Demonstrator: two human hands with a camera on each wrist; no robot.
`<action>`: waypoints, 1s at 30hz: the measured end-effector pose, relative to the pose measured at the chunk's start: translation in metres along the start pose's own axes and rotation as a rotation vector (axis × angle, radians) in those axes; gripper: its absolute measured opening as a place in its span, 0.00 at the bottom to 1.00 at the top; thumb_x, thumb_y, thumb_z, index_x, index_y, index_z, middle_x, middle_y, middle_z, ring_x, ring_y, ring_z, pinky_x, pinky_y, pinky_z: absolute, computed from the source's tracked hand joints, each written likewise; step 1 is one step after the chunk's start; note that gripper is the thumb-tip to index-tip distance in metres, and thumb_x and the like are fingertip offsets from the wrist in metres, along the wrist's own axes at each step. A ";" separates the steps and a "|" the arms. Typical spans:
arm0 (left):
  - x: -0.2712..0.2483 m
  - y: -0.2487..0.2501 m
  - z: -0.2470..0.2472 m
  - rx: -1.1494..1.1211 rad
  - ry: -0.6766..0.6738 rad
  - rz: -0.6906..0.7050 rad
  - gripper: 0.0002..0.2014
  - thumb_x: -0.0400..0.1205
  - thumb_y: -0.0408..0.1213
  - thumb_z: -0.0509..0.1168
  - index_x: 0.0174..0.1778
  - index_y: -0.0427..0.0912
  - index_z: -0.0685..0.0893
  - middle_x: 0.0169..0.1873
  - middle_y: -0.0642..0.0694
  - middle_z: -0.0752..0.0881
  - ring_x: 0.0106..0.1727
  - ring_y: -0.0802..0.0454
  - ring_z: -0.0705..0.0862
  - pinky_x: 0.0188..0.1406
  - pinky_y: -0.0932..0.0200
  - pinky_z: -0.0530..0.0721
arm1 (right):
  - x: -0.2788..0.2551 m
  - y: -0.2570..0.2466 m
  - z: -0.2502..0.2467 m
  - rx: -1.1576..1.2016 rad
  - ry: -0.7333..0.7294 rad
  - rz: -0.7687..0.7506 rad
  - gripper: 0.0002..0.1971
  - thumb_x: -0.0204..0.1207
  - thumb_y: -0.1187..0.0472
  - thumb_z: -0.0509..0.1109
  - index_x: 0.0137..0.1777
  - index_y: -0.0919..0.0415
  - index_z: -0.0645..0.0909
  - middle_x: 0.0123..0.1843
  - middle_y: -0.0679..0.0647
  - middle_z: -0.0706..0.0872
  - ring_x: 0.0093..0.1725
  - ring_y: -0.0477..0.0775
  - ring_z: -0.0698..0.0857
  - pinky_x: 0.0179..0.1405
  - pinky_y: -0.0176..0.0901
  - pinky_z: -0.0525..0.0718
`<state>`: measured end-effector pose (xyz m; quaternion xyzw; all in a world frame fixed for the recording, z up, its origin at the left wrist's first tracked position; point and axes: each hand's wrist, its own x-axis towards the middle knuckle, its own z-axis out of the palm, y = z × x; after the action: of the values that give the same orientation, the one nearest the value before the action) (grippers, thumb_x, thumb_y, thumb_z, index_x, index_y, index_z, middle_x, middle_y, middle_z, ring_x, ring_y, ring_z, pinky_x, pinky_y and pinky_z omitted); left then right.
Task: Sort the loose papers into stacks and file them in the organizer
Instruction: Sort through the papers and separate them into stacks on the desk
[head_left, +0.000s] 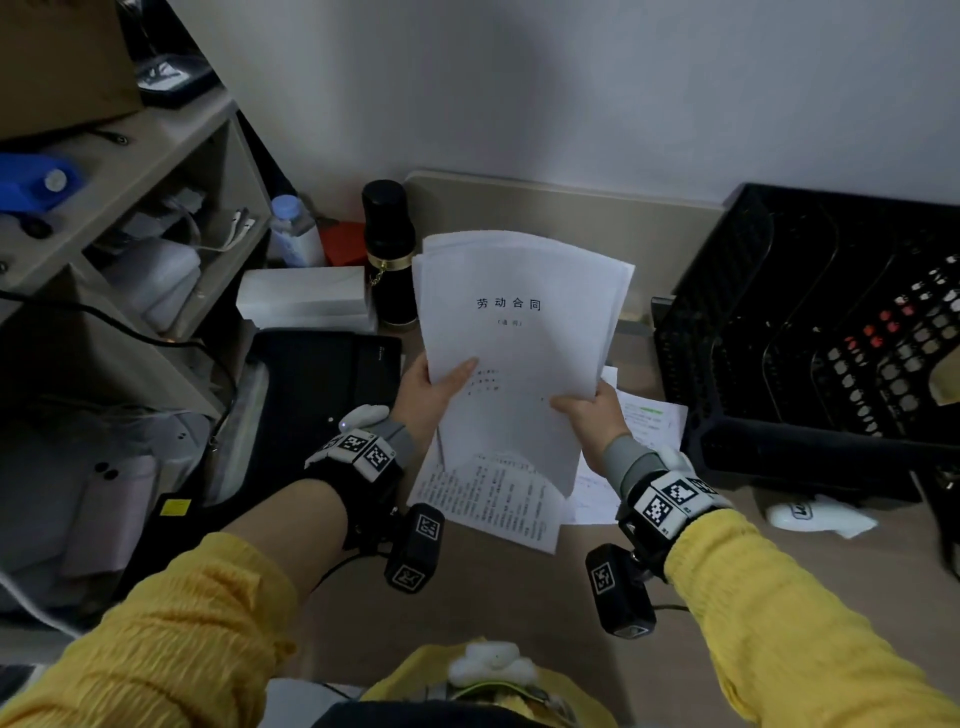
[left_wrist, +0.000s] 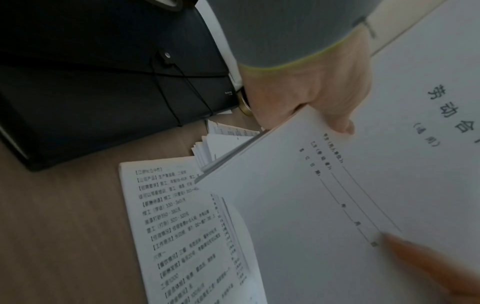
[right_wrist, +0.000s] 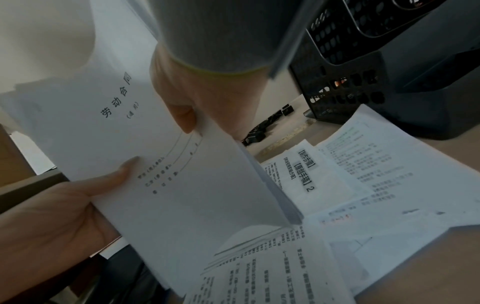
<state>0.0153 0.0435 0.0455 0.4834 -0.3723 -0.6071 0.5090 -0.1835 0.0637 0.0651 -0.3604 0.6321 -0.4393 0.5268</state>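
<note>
I hold a stack of white papers (head_left: 519, 332) upright above the desk, its top sheet a title page with large printed characters. My left hand (head_left: 434, 387) grips the stack's lower left edge, thumb on the front. On the lower right edge my right hand (head_left: 589, 410) pinches it. The wrist views show the same stack (left_wrist: 363, 174) (right_wrist: 145, 164), with my left hand (left_wrist: 306, 96) and my right hand (right_wrist: 205, 96) on it. Loose printed sheets (head_left: 493, 504) (right_wrist: 376, 185) lie on the desk beneath. The black mesh organizer (head_left: 810, 332) stands at the right.
A black elastic-band folder (head_left: 322, 379) lies left of the papers. Behind it are white boxes (head_left: 306, 299), a black flask (head_left: 387, 254) and a water bottle (head_left: 293, 231). A shelf unit (head_left: 130, 208) fills the left. A white object (head_left: 815, 514) lies before the organizer.
</note>
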 end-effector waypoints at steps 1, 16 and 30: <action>0.001 -0.002 0.000 -0.005 -0.003 0.003 0.16 0.79 0.31 0.71 0.62 0.40 0.82 0.59 0.41 0.88 0.58 0.45 0.88 0.56 0.46 0.88 | 0.001 0.000 0.000 -0.006 0.009 -0.002 0.16 0.72 0.77 0.67 0.58 0.66 0.78 0.51 0.64 0.84 0.50 0.65 0.84 0.59 0.63 0.83; -0.004 -0.030 -0.003 0.220 -0.139 -0.160 0.27 0.75 0.40 0.76 0.69 0.38 0.81 0.66 0.40 0.84 0.67 0.42 0.82 0.69 0.38 0.79 | 0.001 0.034 -0.017 0.053 0.063 0.111 0.17 0.72 0.67 0.75 0.60 0.69 0.80 0.47 0.58 0.87 0.50 0.61 0.84 0.49 0.49 0.83; -0.001 -0.037 -0.007 0.354 -0.133 -0.365 0.16 0.80 0.41 0.70 0.63 0.40 0.83 0.60 0.41 0.87 0.59 0.42 0.87 0.65 0.43 0.83 | 0.030 0.044 -0.020 0.073 0.167 0.184 0.20 0.70 0.67 0.77 0.62 0.69 0.80 0.56 0.61 0.87 0.54 0.65 0.86 0.61 0.61 0.84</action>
<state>0.0121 0.0523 0.0087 0.5833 -0.4118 -0.6447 0.2729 -0.2087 0.0553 0.0148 -0.2437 0.6877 -0.4402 0.5234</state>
